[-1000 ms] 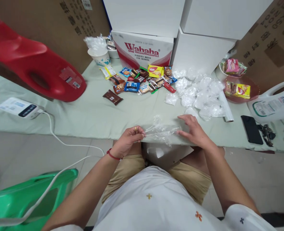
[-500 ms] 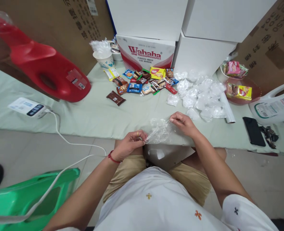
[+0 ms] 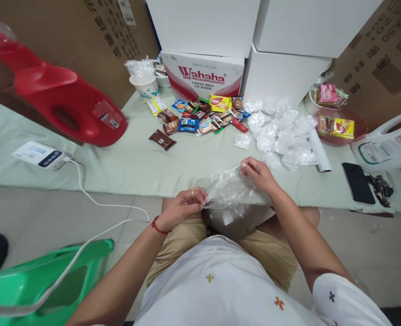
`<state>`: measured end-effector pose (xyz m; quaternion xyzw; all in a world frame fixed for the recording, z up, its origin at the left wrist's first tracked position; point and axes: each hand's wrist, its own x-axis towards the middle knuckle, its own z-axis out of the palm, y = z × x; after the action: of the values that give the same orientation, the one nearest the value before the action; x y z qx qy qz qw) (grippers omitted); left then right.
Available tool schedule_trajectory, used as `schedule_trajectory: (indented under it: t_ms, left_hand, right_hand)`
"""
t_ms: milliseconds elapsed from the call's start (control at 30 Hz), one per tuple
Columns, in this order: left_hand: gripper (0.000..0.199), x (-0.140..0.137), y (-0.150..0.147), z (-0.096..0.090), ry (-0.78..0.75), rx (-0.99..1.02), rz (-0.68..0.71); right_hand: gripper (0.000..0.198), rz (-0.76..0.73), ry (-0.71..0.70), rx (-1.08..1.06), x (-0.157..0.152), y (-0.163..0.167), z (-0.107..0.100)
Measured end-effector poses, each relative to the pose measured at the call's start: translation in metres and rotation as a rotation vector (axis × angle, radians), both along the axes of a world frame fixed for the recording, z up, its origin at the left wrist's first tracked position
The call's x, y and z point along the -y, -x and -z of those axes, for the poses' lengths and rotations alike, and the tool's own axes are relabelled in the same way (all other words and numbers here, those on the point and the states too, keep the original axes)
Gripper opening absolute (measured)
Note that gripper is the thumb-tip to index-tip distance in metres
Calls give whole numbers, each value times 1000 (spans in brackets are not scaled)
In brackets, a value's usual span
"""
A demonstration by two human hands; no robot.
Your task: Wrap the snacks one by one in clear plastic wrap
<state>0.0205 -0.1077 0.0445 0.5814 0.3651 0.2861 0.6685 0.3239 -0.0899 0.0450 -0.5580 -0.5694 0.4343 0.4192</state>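
A clear, crinkled sheet of plastic film (image 3: 226,188) stretches between my two hands at the table's front edge. My left hand (image 3: 188,203) pinches its left side, and my right hand (image 3: 259,174) grips the upper right part between thumb and fingers. Whether the film is a bag or a flat sheet I cannot tell. Beyond my right hand lies a heap of crumpled clear plastic (image 3: 282,133), with a roll of film (image 3: 320,150) along its right side. Several wrapped snacks (image 3: 203,115) form a pile farther back, and a brown packet (image 3: 162,140) lies in front of them.
At the left stand a red jug (image 3: 64,90) and a white device (image 3: 39,155) whose cable hangs over the edge. White boxes (image 3: 203,27) line the back. A red bowl (image 3: 356,122) of snacks, a white jug (image 3: 387,142), a phone (image 3: 358,183) and keys (image 3: 381,190) are at the right.
The plastic film between my hands has spread wider and now hangs lower past the table edge. Both hands stay in nearly the same place, still pinching it.
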Motion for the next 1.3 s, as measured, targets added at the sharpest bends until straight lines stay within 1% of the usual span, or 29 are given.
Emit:
schedule_trajectory:
  t_ms: [67,133,200,233,300,333,400,433,467,533,600,633,733,800,833,900,1000,1100,1167,1200,1233,1300]
  left_hand:
    - [19,2,7,5,0,-30,-18]
    - [17,4,12,10,-34,-90,-72]
    - [27,8,11,12,-123,-182,-216]
    - [34,10,8,11,-196,-242,-300]
    - [50,16,-4,8,-412,-389,-435]
    - [62,19,-12,6,-544,-467,-469]
    - [82,24,-31,5,-797,-593,-477]
    - [84,26,-39,6,-892,-635,-470]
    - [80,27,-46,8,-963,-663,-461]
    - [56,26,-55,15,-1037,-685,-429]
    - [27,20,-56,22,-1022,-667,-413]
    - [21,16,-54,24,-986,-644,-431]
    - [29,-1,-42,27,-773,-588,-583]
    - [28,-14,-32,26,-616,-579,-693]
    - [27,-20,-26,25,-554,-574,-727]
    - [27,-33,-14,23,-481,-549,-756]
    - [31,-51,8,21,-423,-467,-714]
    - [33,-71,32,21,-374,-387,-604]
    - [32,-86,46,23,-342,-389,-541]
    - [30,-94,52,24,-337,-419,-548]
    - [26,-100,56,24,-346,-465,-590]
    - [20,-106,59,22,-443,-558,-754]
  right_hand:
    - [38,70,44,-48,3,-3,-1]
    - [39,90,63,-51,7,-3,-4]
    - [39,84,62,-39,12,-2,-6]
    - [39,81,59,-38,14,0,-7]
    - [39,82,47,-32,17,4,-9]
    - [39,84,41,-30,18,7,-10]
    - [40,94,33,-33,19,11,-13]
    - [40,100,31,-34,19,13,-15]
    - [41,110,31,-39,20,14,-17]
    - [41,135,38,-57,21,14,-20]
    - [39,174,50,-66,22,10,-19]
    - [39,198,50,-62,22,8,-18]
    - [36,273,9,-4,22,-2,-8]
    - [34,316,-34,55,21,-7,0]
    - [33,336,-53,87,20,-9,4]
    - [31,367,-79,145,15,-12,12]
    - [28,387,-100,201,2,-15,19]
    - [26,379,-124,262,-20,-14,20]
    - [24,364,-148,330,-39,-10,19]
    - [23,355,-160,372,-50,-6,18]
    - [22,350,-168,415,-61,-2,18]
    - [21,344,-161,488,-83,10,20]
